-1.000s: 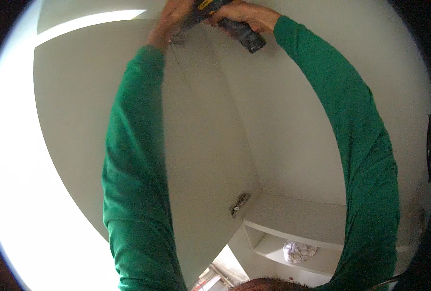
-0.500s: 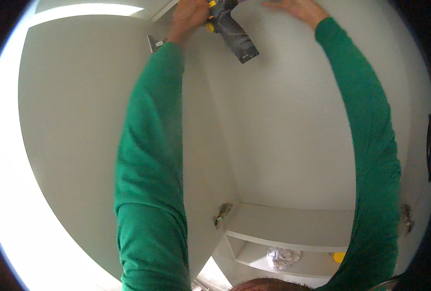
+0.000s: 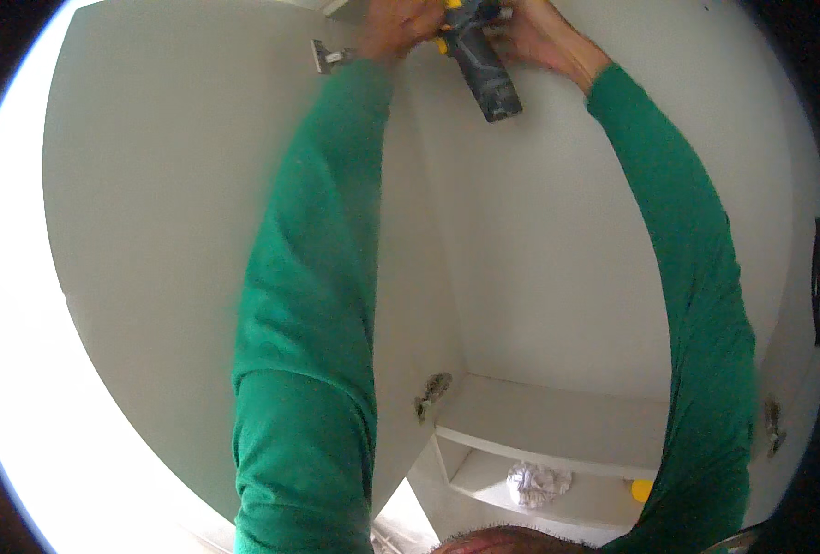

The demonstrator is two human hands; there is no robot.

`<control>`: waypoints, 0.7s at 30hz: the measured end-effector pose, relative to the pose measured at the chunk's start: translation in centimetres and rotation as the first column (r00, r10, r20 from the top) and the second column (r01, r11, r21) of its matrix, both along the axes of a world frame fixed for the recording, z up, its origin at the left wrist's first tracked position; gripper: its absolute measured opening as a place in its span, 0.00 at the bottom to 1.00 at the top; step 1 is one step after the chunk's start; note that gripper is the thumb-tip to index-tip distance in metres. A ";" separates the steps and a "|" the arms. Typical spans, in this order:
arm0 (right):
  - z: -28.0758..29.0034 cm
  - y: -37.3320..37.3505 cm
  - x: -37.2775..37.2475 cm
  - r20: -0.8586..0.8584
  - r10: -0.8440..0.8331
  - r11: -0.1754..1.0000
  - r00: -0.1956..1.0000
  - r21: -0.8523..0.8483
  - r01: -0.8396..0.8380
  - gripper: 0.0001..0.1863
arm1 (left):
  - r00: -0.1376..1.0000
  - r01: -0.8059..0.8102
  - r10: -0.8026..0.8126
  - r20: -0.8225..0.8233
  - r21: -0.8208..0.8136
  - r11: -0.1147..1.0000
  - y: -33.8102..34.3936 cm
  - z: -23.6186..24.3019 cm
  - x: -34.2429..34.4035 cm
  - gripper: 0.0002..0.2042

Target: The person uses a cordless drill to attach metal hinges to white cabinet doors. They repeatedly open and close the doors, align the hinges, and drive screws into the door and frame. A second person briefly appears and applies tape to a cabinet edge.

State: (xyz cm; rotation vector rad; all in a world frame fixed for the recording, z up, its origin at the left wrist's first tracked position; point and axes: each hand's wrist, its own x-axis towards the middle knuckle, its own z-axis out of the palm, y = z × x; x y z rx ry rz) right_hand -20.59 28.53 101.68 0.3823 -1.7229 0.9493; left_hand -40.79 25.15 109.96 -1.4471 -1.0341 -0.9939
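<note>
A black and yellow cordless drill (image 3: 485,74) is at the top of the head view, its handle pointing down and slightly right. My left hand (image 3: 402,26), blurred, is closed on the upper left side of the drill. On the other side, close against the drill's front end, is my right hand (image 3: 553,39) with its fingers bent inward. What those fingers pinch is hidden by the drill and the picture's upper edge. Both arms reach up in green sleeves. Just left of my left wrist, a metal hinge (image 3: 329,57) sits on a pale cabinet door (image 3: 151,231).
The cabinet's pale inner panel (image 3: 548,231) lies between my arms. Lower down are a second hinge (image 3: 433,395) and another at the right side (image 3: 773,427). A shelf compartment (image 3: 493,480) holds a crumpled white bundle (image 3: 537,485) and a yellow object (image 3: 642,489).
My left hand and the drill have shifted right. My right hand has come left, from apart with fingers stretched out to beside the drill. The view has shifted slightly.
</note>
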 end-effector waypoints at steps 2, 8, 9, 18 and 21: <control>-1.3 1.7 -1.0 0.245 -0.022 0.998 0.969 0.058 0.008 0.23 | 0.998 0.047 -0.040 0.055 -0.131 0.990 -1.7 0.2 1.5 0.35; -0.2 3.7 -5.7 0.263 -0.070 0.996 0.962 0.071 0.053 0.21 | 0.995 0.029 -0.040 -0.095 -0.110 0.993 -1.9 0.0 0.3 0.35; 0.0 4.8 -6.5 0.312 -0.103 0.994 0.945 0.067 0.087 0.21 | 0.988 0.153 -0.151 -0.028 0.048 0.987 -1.0 -1.5 -0.4 0.29; -0.5 3.2 -6.5 0.379 -0.101 0.992 0.920 -0.027 0.120 0.20 | 0.855 0.321 -0.372 0.361 0.193 0.927 7.2 -25.0 0.0 0.32; 0.3 4.5 -6.0 0.375 -0.154 0.988 0.914 0.054 0.144 0.24 | 0.886 0.271 -0.231 0.402 -0.044 0.962 7.5 -26.2 1.7 0.48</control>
